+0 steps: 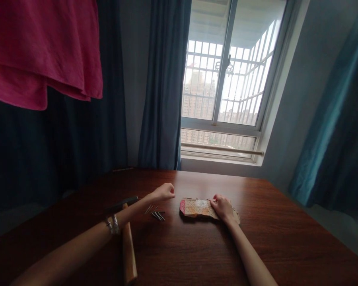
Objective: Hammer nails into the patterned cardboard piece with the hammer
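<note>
My left hand (pixel 165 191) is raised over the table, its fingers curled closed; whether something small is inside them is hidden. A worn, flat board (pixel 191 209) with a dotted surface, a pink left end and a shiny pale patch lies on the table. On its right part rests my right hand (pixel 222 207), fingers bent over the far edge, gripping it. Several nails (pixel 158 215) lie in a loose pile left of the board. Beneath my left forearm is a hammer (pixel 129 250) with a wooden handle; the forearm partly covers its dark head.
The brown wooden table (pixel 179 254) reaches to the wall under a barred window (pixel 223 79). Blue curtains (pixel 165 87) hang on both sides. A pink cloth (pixel 44 47) hangs at the upper left, above table height.
</note>
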Action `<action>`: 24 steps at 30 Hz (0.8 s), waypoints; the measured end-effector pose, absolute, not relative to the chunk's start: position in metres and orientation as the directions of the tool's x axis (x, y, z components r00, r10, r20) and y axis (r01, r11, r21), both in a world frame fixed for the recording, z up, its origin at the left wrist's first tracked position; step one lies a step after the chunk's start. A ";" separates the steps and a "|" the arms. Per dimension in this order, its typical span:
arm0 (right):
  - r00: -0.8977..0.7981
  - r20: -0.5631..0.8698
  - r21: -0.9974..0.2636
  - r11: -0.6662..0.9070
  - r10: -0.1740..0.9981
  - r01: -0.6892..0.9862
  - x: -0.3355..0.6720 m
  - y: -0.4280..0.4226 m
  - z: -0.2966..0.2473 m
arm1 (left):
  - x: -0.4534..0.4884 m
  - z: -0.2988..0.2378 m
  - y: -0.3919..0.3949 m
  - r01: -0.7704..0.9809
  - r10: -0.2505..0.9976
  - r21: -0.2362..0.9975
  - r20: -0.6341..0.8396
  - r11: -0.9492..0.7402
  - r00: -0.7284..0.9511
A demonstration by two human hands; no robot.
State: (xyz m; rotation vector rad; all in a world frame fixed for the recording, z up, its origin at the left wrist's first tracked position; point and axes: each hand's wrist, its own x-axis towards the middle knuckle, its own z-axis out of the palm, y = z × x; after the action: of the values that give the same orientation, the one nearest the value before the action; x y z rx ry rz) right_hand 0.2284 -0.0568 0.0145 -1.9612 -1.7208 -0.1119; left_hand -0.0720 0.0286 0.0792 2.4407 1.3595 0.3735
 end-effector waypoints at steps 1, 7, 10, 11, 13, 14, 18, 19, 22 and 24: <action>0.189 0.401 -0.326 -0.053 0.897 0.944 0.228 -0.057 0.015 | -0.084 0.081 0.029 0.810 0.885 0.374 0.072 -0.451 0.459; 0.209 0.445 -0.331 -0.057 0.871 0.942 0.225 -0.060 0.024 | -0.139 0.071 0.025 0.908 0.940 0.279 -0.043 -0.313 0.337; 0.221 0.454 -0.335 -0.064 0.863 0.940 0.226 -0.061 0.028 | -0.151 0.065 0.021 0.921 0.940 0.247 -0.086 -0.302 0.331; 0.223 0.452 -0.337 -0.067 0.864 0.939 0.227 -0.062 0.029 | -0.153 0.064 0.019 0.925 0.941 0.242 -0.102 -0.292 0.323; 0.231 0.443 -0.342 -0.075 0.866 0.937 0.229 -0.063 0.030 | -0.155 0.064 0.016 0.933 0.939 0.236 -0.148 -0.273 0.312; 0.236 0.436 -0.346 -0.080 0.868 0.935 0.230 -0.064 0.030 | -0.155 0.064 0.015 0.935 0.935 0.231 -0.168 -0.270 0.312; 0.260 0.411 -0.367 -0.102 0.874 0.924 0.237 -0.065 0.031 | -0.155 0.066 0.010 0.934 0.920 0.210 -0.209 -0.289 0.331; 0.265 0.405 -0.374 -0.106 0.875 0.921 0.238 -0.066 0.031 | -0.155 0.066 0.010 0.935 0.918 0.208 -0.216 -0.288 0.331; 0.276 0.390 -0.392 -0.113 0.878 0.913 0.242 -0.067 0.030 | -0.153 0.065 0.007 0.941 0.923 0.218 -0.231 -0.260 0.309; 0.288 0.379 -0.402 -0.124 0.879 0.907 0.244 -0.067 0.030 | -0.152 0.065 0.005 0.947 0.928 0.226 -0.244 -0.229 0.282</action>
State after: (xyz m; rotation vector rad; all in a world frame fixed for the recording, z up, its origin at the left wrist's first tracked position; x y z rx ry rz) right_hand 0.2439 -0.0673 0.0301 -2.0012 -1.5922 -0.0639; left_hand -0.1522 0.0050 0.0652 2.2301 1.7038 -0.0822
